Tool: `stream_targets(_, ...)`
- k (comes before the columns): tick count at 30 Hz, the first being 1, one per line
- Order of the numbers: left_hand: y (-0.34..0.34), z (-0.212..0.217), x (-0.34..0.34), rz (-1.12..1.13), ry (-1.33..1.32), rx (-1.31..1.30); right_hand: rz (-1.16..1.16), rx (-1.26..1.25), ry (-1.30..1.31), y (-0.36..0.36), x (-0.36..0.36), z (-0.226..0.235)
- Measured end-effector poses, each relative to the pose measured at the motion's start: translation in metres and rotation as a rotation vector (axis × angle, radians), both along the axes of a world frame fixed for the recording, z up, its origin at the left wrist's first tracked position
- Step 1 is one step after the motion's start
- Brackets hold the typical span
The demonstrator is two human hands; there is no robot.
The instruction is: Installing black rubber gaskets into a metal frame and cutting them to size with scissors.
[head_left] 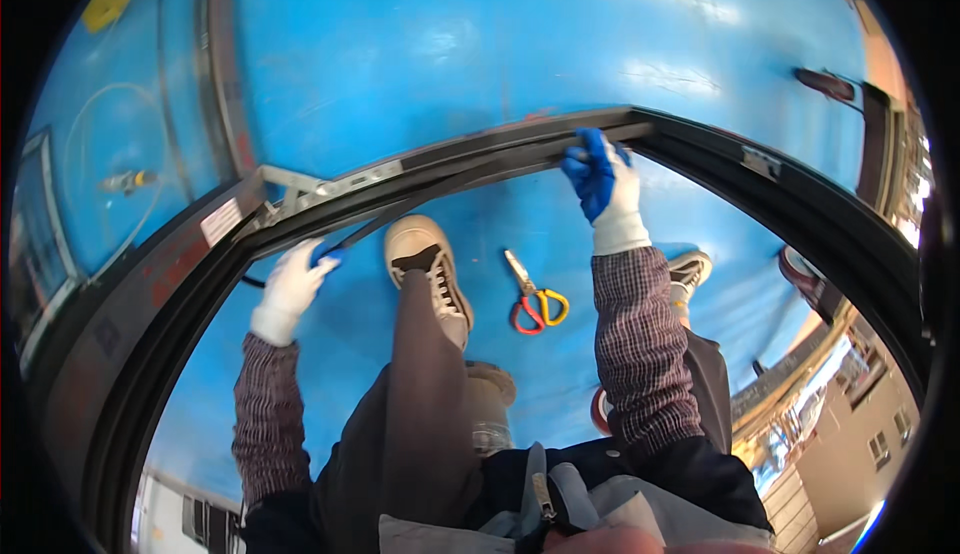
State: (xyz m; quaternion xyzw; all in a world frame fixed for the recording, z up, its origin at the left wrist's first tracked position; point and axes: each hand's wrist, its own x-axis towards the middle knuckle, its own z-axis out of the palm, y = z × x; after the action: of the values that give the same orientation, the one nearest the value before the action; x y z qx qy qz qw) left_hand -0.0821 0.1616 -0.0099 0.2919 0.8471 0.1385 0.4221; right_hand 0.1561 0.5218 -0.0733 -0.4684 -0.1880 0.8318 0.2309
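A thin black strip (405, 206), likely rubber seal, runs along the near bar of a dark metal frame (740, 144) set around my legs. My left hand (292, 294), in a white glove with blue fingertips, pinches the strip's left stretch, which stands away from the bar. Farther right, my right hand (602, 182), gloved alike, has its fingers closed at the strip against the bar, close to the frame's far corner. Its fingertips partly hide the strip there. A silver hinge arm (345, 182) lies on the bar's left part.
Scissors (535, 304) with red and yellow handles lie on the blue surface (500, 34) between my feet. My left shoe (425, 254) stands just inside the near bar. A red-rimmed roll (600, 411) sits beside my right sleeve. Another frame bar (215, 74) extends at the left.
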Motion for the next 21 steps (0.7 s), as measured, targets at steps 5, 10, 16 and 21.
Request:
stream_targets(5,0.0,-0.008,-0.01,0.202,-0.213,0.131,0.04,-0.057,-0.391,-0.021,-0.031,0.015)
stream_targets(10,0.032,-0.008,-0.013,0.27,-0.411,0.177,0.02,0.014,-0.554,-0.016,-0.043,0.007)
stream_targets(16,0.051,-0.017,-0.007,0.346,-0.704,0.088,-0.018,0.06,-0.676,-0.005,-0.047,0.01)
stream_targets(21,0.055,-0.025,-0.006,0.29,-0.618,0.116,-0.005,0.105,-0.664,0.001,-0.047,0.006)
